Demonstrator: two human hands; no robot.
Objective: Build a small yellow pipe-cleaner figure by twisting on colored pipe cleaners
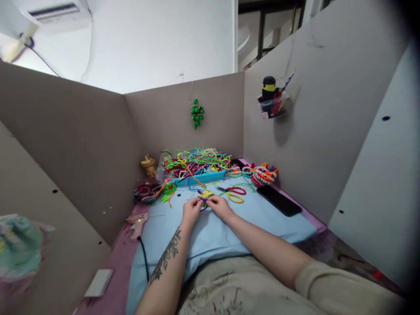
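A small pipe-cleaner figure (205,195) is pinched between the left hand (191,209) and right hand (220,205) — both grasping it — toward the counter's (262,218) far edge.

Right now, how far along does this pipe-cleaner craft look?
Several finished pieces sit at the back right, a striped pile, and a green figure lies to the left. In hand: the left hand and right hand both pinch a small yellow and purple piece, apparently partway made. Plenty seems left: the blue tray holds a heap of unused pipe cleaners, with scissors ready nearby.
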